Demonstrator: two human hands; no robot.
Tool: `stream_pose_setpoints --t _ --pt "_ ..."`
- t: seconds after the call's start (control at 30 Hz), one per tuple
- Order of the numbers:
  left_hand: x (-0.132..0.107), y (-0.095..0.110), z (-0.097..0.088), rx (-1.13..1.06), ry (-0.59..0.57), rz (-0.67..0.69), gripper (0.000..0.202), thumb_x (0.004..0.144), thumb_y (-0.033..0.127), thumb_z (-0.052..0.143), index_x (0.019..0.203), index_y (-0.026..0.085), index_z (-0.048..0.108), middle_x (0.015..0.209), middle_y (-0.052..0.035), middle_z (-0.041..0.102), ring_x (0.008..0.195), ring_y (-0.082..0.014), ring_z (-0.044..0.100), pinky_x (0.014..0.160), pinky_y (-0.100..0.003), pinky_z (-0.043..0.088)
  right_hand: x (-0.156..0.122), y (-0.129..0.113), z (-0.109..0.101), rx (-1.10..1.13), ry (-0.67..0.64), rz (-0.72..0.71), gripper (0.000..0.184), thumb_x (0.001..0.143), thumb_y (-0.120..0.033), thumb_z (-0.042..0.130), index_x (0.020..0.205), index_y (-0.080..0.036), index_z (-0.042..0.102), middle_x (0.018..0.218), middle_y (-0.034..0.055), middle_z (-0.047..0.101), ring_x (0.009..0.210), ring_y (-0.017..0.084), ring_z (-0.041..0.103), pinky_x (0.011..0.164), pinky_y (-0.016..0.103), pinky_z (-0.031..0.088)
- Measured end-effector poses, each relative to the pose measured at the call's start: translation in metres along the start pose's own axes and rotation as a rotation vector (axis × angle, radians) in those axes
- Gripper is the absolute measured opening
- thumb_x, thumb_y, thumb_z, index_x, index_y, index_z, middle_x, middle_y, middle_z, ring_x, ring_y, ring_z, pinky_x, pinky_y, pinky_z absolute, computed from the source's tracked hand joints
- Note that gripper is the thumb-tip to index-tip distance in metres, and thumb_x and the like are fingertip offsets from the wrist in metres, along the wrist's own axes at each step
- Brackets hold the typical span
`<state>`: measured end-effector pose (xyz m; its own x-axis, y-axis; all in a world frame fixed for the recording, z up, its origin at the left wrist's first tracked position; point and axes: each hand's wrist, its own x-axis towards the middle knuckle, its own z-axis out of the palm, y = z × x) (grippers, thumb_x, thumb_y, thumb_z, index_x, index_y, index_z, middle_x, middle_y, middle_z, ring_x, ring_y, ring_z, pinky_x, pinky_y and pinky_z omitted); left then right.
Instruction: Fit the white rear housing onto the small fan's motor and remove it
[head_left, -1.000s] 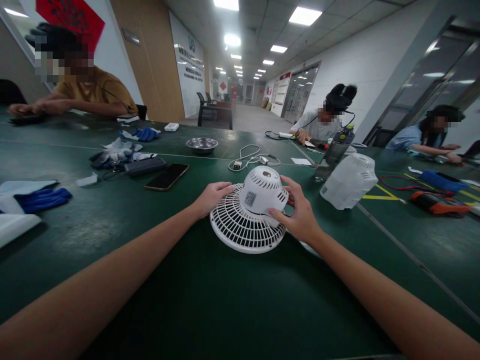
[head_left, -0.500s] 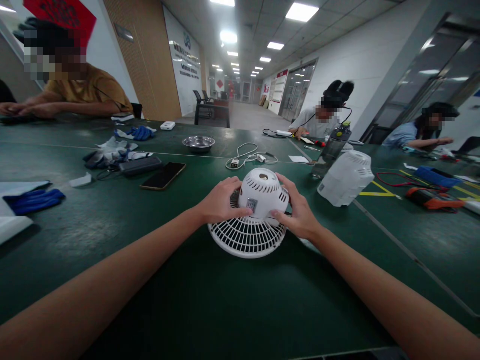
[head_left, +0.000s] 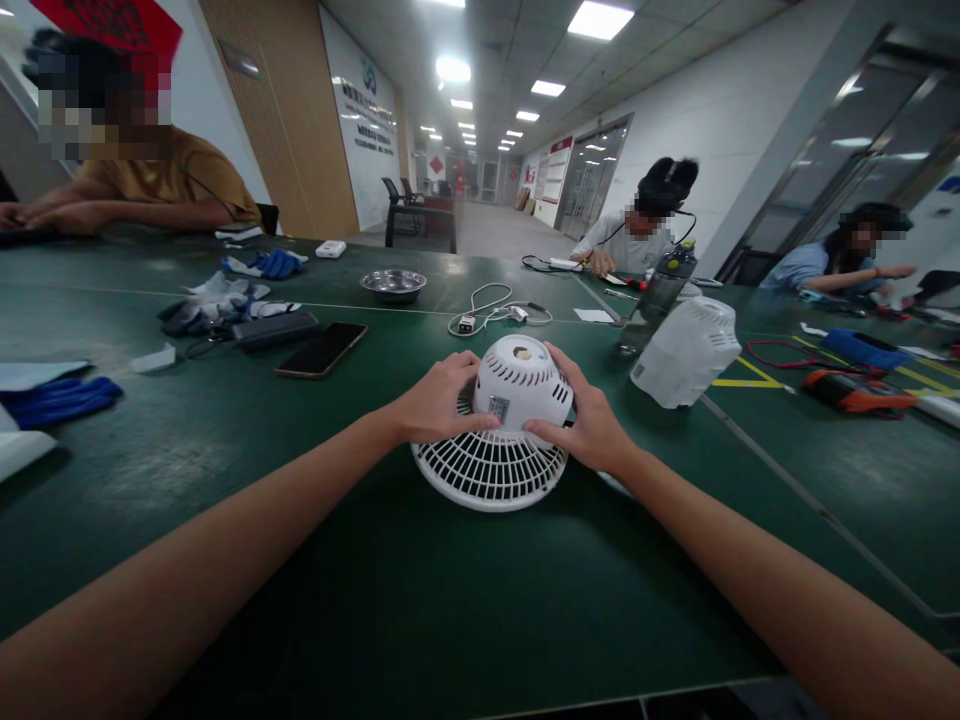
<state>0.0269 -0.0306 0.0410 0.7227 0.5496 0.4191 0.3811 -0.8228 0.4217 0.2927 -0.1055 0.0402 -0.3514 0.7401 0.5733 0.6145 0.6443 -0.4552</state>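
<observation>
A white fan motor housing (head_left: 523, 385) with vent slots and a small label stands over a round white fan grille (head_left: 487, 478), which lies on the green table in front of me. My left hand (head_left: 444, 402) is closed round the housing's left side, its thumb across the front below the label. On the right side, my right hand (head_left: 589, 415) grips the same housing, thumb on the front and fingers curled behind. The hidden fingertips of both hands are behind the housing.
Ahead lie a white cable (head_left: 495, 312) and a metal bowl (head_left: 393, 284). A phone (head_left: 322, 350) and gloves (head_left: 217, 302) are to the left. On the right stand a white plastic casing (head_left: 686, 352) and a bottle (head_left: 661, 290), with a multimeter (head_left: 859, 390) beyond. Other people sit round the table.
The whole view has shifted slightly. My right thumb has slid a little left across the housing's front; both hands still hold it over the grille.
</observation>
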Motion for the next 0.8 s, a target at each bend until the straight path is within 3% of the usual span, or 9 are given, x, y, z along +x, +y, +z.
stream_pose_setpoints --t 0.17,0.27,0.37,0.47,0.6,0.7,0.8 --pt "0.001 0.001 -0.001 0.043 -0.02 0.008 0.074 0.077 0.066 0.075 0.133 0.019 0.061 0.134 -0.0158 0.06 0.121 -0.0364 0.055 0.102 -0.059 0.045 0.0 -0.001 -0.001 -0.074 0.013 -0.043 0.105 0.079 -0.051 0.08 0.163 -0.033 0.019 0.164 0.0117 0.04 0.142 0.039 0.049 0.115 0.065 0.042" --pt "0.0 0.002 0.001 0.017 0.03 0.018 0.066 0.082 0.058 0.074 0.133 0.019 0.059 0.131 -0.0156 0.063 0.117 -0.0351 0.059 0.102 -0.058 0.047 0.0 -0.004 -0.007 -0.146 -0.013 -0.075 0.106 0.08 -0.055 0.078 0.163 -0.031 0.017 0.162 0.0142 0.042 0.138 0.041 0.053 0.11 0.066 0.045" --pt "-0.002 0.003 0.006 -0.078 0.128 -0.009 0.06 0.093 0.048 0.062 0.145 0.02 0.049 0.134 -0.0155 0.063 0.12 -0.0335 0.062 0.105 -0.056 0.048 -0.002 -0.007 -0.013 -0.103 -0.089 -0.037 0.097 0.086 -0.056 0.069 0.163 -0.03 0.017 0.14 0.0142 0.063 0.106 0.035 0.071 0.091 0.058 0.059" --pt "-0.005 0.005 0.011 -0.214 0.132 0.027 0.081 0.092 0.05 0.063 0.16 0.024 0.027 0.15 -0.0173 0.054 0.133 -0.0362 0.056 0.112 -0.057 0.044 -0.005 -0.01 -0.015 0.016 -0.157 0.034 0.091 0.09 -0.047 0.064 0.163 -0.028 0.013 0.106 0.0065 0.075 0.072 0.024 0.072 0.072 0.046 0.062" --pt "-0.007 0.009 0.015 -0.257 0.116 0.09 0.12 0.077 0.055 0.079 0.165 0.028 0.001 0.159 -0.0208 0.042 0.14 -0.043 0.048 0.115 -0.063 0.038 -0.006 -0.012 -0.014 0.095 -0.196 0.064 0.1 0.084 -0.04 0.068 0.163 -0.029 0.008 0.097 0.0039 0.075 0.068 0.023 0.069 0.067 0.044 0.061" --pt "-0.005 0.015 0.015 -0.199 0.131 0.126 0.129 0.07 0.051 0.085 0.164 0.03 -0.002 0.163 -0.0212 0.033 0.142 -0.0462 0.044 0.115 -0.066 0.036 -0.004 -0.01 -0.014 0.133 -0.213 0.069 0.103 0.082 -0.037 0.069 0.163 -0.03 0.006 0.091 0.0021 0.074 0.068 0.023 0.068 0.066 0.044 0.061" --pt "-0.003 0.02 0.016 -0.141 0.167 0.124 0.123 0.07 0.045 0.084 0.163 0.03 0.004 0.161 -0.0204 0.036 0.138 -0.0453 0.048 0.113 -0.065 0.04 -0.003 -0.01 -0.014 0.137 -0.214 0.047 0.103 0.08 -0.032 0.069 0.163 -0.03 0.008 0.092 0.0016 0.073 0.067 0.022 0.067 0.065 0.042 0.06"
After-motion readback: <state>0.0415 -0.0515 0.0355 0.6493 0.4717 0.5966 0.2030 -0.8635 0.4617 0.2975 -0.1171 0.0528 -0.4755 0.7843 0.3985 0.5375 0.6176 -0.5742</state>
